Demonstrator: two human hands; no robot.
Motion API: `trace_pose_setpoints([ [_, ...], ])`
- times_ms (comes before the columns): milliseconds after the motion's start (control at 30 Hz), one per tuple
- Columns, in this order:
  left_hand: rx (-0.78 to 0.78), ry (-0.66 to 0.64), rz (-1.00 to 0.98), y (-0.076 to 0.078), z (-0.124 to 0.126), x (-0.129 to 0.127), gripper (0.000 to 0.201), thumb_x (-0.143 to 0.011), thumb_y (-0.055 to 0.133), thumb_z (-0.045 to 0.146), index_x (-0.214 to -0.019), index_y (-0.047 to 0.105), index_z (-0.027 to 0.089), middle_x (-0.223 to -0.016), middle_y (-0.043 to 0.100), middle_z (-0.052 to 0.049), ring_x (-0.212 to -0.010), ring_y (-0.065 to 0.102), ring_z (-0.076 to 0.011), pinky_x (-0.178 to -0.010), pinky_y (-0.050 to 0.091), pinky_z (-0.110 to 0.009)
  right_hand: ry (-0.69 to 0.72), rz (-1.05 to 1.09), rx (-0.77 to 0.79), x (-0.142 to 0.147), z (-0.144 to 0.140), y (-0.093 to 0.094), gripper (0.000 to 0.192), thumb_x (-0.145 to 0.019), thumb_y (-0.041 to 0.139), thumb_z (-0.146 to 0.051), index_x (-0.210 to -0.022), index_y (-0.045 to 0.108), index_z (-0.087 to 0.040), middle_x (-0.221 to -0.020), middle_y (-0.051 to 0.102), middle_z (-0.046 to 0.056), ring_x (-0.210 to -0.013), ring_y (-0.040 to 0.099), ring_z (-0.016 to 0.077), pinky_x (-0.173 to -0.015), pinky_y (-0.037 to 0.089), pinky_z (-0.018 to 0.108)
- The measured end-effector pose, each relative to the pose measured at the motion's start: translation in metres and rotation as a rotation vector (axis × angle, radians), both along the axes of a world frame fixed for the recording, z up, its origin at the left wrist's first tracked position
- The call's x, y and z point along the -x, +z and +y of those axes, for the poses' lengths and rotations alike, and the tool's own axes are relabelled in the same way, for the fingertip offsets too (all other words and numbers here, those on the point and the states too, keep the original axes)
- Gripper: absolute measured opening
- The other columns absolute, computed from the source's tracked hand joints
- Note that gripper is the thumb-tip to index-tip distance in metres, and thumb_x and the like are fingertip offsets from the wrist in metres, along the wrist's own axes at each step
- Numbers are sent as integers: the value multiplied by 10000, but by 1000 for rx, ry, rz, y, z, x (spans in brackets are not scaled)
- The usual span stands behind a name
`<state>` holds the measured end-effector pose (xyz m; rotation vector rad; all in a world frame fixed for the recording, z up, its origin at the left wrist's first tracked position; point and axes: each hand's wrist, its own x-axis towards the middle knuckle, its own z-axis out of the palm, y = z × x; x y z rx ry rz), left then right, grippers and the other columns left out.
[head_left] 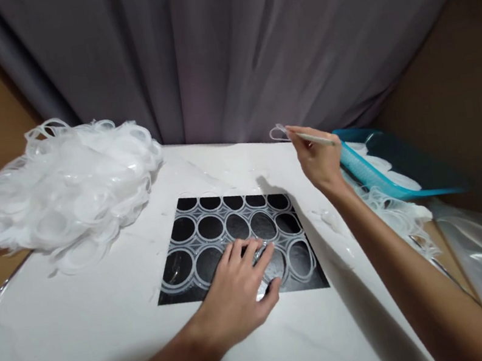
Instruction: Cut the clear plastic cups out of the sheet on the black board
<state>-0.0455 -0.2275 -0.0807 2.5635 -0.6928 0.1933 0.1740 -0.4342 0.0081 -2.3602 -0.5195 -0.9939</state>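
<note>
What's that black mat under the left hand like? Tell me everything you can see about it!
The black mat is a dark, flat, four-cornered sheet lying on the white table. Its material is hard to tell. Whitish, see-through rings cover most of it in rows, joined by little star-shaped bits, so the black shows through their middles. A bare black strip runs along the near edge. The left hand rests on the rings, hiding part of the mat.

The pile (79, 183) covers the surface's (89, 353) far left corner. Mid-surface, the ring sheet (222, 212) lies on the mat (178, 296). The basket (369, 171) sits far right, loose rings (397, 217) before it; the curtain (202, 57) hangs behind.
</note>
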Motion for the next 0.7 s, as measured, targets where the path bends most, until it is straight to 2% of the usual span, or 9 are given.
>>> trace_pose_setpoints([
  [100, 4, 1, -1, -1, -4, 7, 536, -1080, 443, 373, -1582, 405, 187, -1558, 470, -81, -1468, 377, -269, -1216, 386, -503, 37, 176, -122, 24, 4, -8, 362, -1021, 608, -467, -1167, 793, -192, -1179, 768, 88, -823, 680, 240, -762, 539, 407],
  [200, 5, -65, -17, 0, -3, 14, 530, -1098, 398, 351, -1597, 351, 179, -1590, 462, -55, -1490, 391, -205, -1166, 472, -415, 206, 341, -60, 72, 15, -34, 273, -1019, 630, -422, -1140, 791, -238, -1159, 777, 36, -830, 714, 202, -742, 570, 356],
  [300, -6, -94, -123, 4, 10, 16, 473, -1107, 374, 356, -1547, 411, 188, -1538, 529, -41, -1436, 470, -186, -1126, 511, -391, 341, 469, -13, 116, 27, -55, 223, -1039, 612, -356, -1174, 763, -264, -1127, 779, 9, -942, 738, 181, -836, 586, 328],
  [367, -32, -46, -206, 4, 25, 13, 436, -1093, 405, 344, -1475, 491, 152, -1475, 573, -84, -1395, 505, -234, -1130, 502, -440, 417, 545, 0, 131, 32, -60, 208, -1044, 605, -335, -1179, 747, -268, -1129, 770, 15, -1001, 730, 185, -882, 577, 343],
  [467, -84, 54, -252, -1, 45, 5, 418, -1055, 479, 320, -1399, 552, 94, -1375, 601, -155, -1301, 552, -308, -1055, 530, -498, 508, 669, -68, 137, 37, -58, 184, -1029, 630, -333, -1164, 731, -261, -1122, 754, 26, -1024, 716, 189, -902, 569, 351],
  [567, -90, 62, -272, -12, 54, 1, 433, -1053, 482, 311, -1421, 546, 92, -1358, 602, -155, -1263, 556, -306, -1031, 525, -488, 546, 786, -154, 135, 39, -56, 160, -1010, 660, -349, -1110, 721, -240, -1056, 746, 29, -951, 715, 177, -838, 568, 323],
  [700, -52, 64, -261, -19, 53, 4, 460, -1059, 469, 313, -1458, 546, 98, -1342, 617, -133, -1254, 544, -295, -1059, 476, -476, 551, 878, -165, 134, 37, -59, 151, -990, 687, -365, -1052, 718, -230, -981, 742, 29, -872, 706, 174, -767, 547, 314],
])
